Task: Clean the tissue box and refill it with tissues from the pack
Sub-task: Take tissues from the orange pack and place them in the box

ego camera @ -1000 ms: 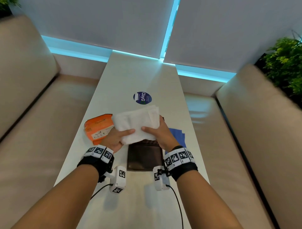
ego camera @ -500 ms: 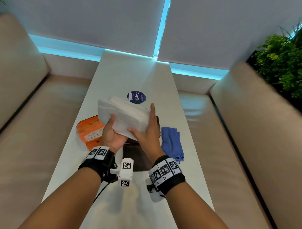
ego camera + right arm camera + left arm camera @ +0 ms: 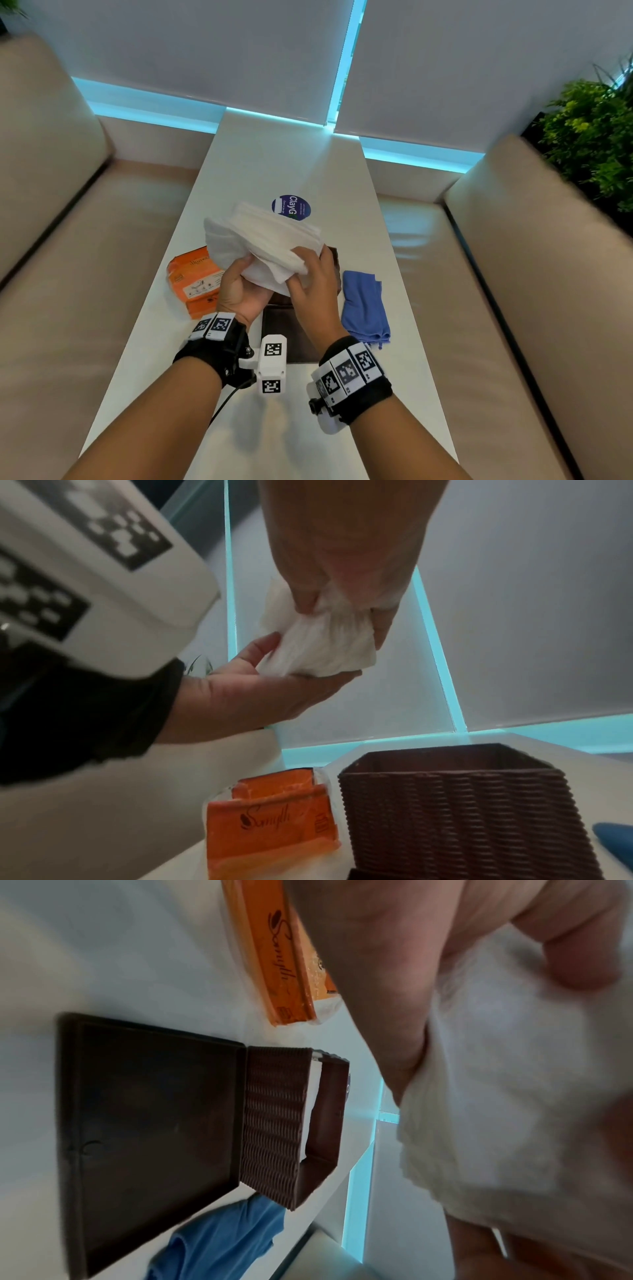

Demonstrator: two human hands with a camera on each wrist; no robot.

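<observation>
Tissues, a thick white folded stack (image 3: 260, 240), are gripped at the near end by the left hand (image 3: 239, 291) and right hand (image 3: 313, 281), with the long axis tilted up and away. Directly below, the open brown woven tissue box (image 3: 462, 804) stands lidless, a strip of white glimpsed inside. Its flat brown lid (image 3: 150, 1129) lies nearer; the orange plastic tissue pack (image 3: 195, 281) is left and a folded blue cloth (image 3: 363, 305) right.
</observation>
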